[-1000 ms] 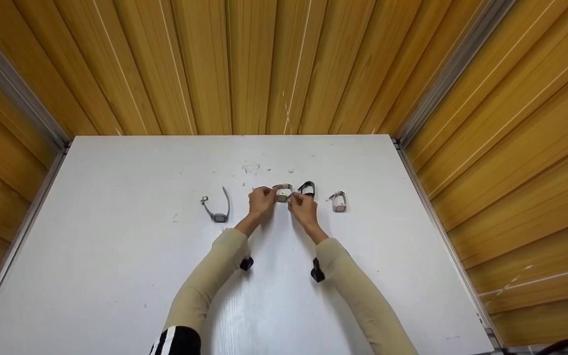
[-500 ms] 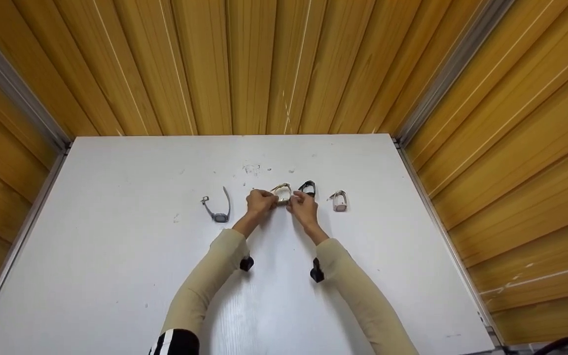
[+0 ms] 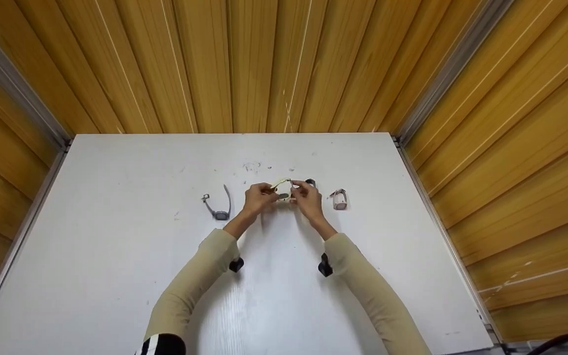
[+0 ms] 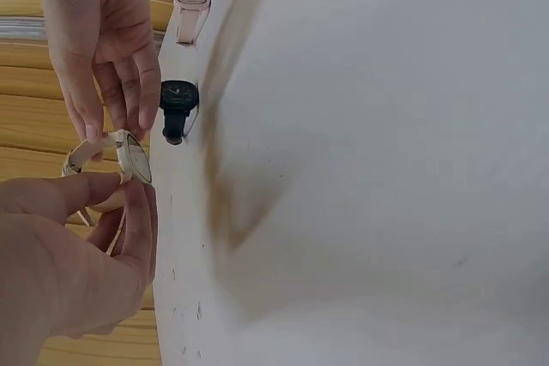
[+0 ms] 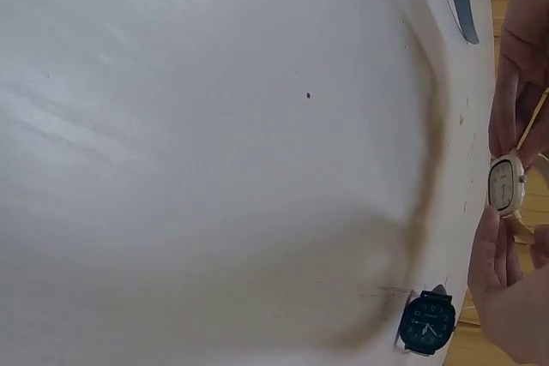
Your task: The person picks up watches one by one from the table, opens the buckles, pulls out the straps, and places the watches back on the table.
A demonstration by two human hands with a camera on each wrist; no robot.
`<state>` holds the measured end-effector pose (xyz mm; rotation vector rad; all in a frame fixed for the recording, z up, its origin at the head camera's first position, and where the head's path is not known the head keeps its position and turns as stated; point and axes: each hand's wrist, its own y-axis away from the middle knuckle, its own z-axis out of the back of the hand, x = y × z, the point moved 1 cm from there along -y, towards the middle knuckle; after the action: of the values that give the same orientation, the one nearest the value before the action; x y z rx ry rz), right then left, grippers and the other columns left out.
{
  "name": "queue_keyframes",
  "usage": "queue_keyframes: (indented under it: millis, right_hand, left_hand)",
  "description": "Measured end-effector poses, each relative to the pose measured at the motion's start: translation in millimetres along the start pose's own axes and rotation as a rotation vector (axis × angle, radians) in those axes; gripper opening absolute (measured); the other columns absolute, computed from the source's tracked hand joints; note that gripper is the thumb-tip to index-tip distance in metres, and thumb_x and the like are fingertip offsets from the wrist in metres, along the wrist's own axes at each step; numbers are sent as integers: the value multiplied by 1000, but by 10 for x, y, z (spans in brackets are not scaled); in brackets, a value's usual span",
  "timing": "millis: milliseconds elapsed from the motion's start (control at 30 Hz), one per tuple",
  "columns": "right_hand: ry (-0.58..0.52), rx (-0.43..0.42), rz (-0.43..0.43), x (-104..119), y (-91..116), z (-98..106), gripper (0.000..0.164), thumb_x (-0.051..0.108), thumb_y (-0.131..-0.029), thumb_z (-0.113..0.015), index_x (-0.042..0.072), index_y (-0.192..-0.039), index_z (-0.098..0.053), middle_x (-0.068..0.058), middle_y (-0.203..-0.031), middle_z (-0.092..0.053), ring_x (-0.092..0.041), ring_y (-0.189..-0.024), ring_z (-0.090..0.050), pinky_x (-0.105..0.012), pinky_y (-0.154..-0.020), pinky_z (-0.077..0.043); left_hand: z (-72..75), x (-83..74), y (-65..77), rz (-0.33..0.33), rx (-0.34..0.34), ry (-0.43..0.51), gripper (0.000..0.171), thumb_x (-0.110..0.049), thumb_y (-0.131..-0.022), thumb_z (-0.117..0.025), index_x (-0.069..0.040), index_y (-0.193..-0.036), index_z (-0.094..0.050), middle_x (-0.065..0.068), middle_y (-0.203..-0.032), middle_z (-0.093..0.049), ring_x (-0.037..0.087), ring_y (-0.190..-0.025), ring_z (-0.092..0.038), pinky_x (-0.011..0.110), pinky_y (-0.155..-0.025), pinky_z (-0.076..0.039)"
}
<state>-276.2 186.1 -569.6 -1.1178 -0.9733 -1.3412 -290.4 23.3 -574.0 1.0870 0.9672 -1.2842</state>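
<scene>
the grip of both hands is clamped on one cream watch [image 4: 135, 160]: the left hand [image 4: 77, 255] pinches its case and strap from one side, thumb and fingers bent against it, and the right hand [image 3: 307, 198] pinches it from the other, fingertips meeting the edge of the case and the strap. the watch is held between the two hands, raised off the white bench [image 3: 126, 236], its dial facing back toward the wrist cameras and its strap arching away behind the case; whether the strap is buckled cannot be told behind the fingers. just beyond the right hand a black watch [image 5: 427, 323] rests on the bench, partly hidden by that hand in the head view, its dark square dial plain to the right wrist camera. farther to the right, apart from the hand, a pale pink watch [image 3: 339, 199] stands with its strap looped. to the left of the left hand a grey watch [image 3: 221, 215] lies with its two strap ends spread apart in a v. small dark marks [image 3: 252, 167] speckle the bench past the hands. both forearms wear beige sleeves [image 3: 190, 286], with a black device [image 3: 236, 265] under the left wrist and another under the right. yellow-brown wood-grained panels [image 3: 249, 64] wall the bench in.
</scene>
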Motion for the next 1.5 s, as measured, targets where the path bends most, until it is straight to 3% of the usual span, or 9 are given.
queue_keyframes:
  millis: [300,567,733,1033,1300,1500]
  right_hand:
    - [-6,44,95,26,58,-37,23,-7,-95,-63,-12,-118,-67,-35,-116,-67,-42,-103,-71,-23,-83,-63]
    - [60,53,218,57,124,-87,25,-3,-94,-68,-6,-118,-70,-25,-114,-73,-38,-105,-72,-40,-89,-62]
    - [73,87,290,73,255,-116,26,-6,-93,-68,-9,-119,-68,-26,-118,-72,-41,-112,-69,-43,-93,-61]
    - [5,166,475,321,619,-68,25,-13,-89,-69,-14,-114,-68,-29,-114,-71,-40,-108,-71,-34,-88,-63]
    - [-17,154,526,276,716,-25,24,-13,-88,-70,-14,-112,-69,-29,-113,-71,-36,-109,-70,-36,-89,-63]
    - [-13,138,500,285,740,-6,23,-13,-88,-70,-15,-111,-68,-31,-111,-70,-34,-107,-71,-34,-88,-63]
  left_hand:
    - [174,-18,129,-173,37,-81,17,0,-83,-79,7,-98,-74,22,-98,-76,32,-88,-76,26,-74,-61]
    - [290,70,198,-357,20,-32,15,8,-83,-75,9,-97,-72,25,-98,-74,40,-91,-75,36,-81,-65]
    - [361,162,278,-401,29,12,17,11,-83,-75,8,-100,-72,24,-102,-73,40,-98,-74,34,-85,-64]
    - [478,217,457,-505,42,30,18,13,-83,-75,2,-97,-74,18,-100,-74,36,-97,-74,36,-85,-64]
    - [437,185,535,-548,59,30,20,16,-82,-74,5,-98,-73,22,-102,-72,39,-97,-72,41,-86,-64]
    - [408,183,572,-591,63,-56,20,3,-87,-77,-2,-106,-74,15,-108,-70,32,-104,-71,35,-89,-63]
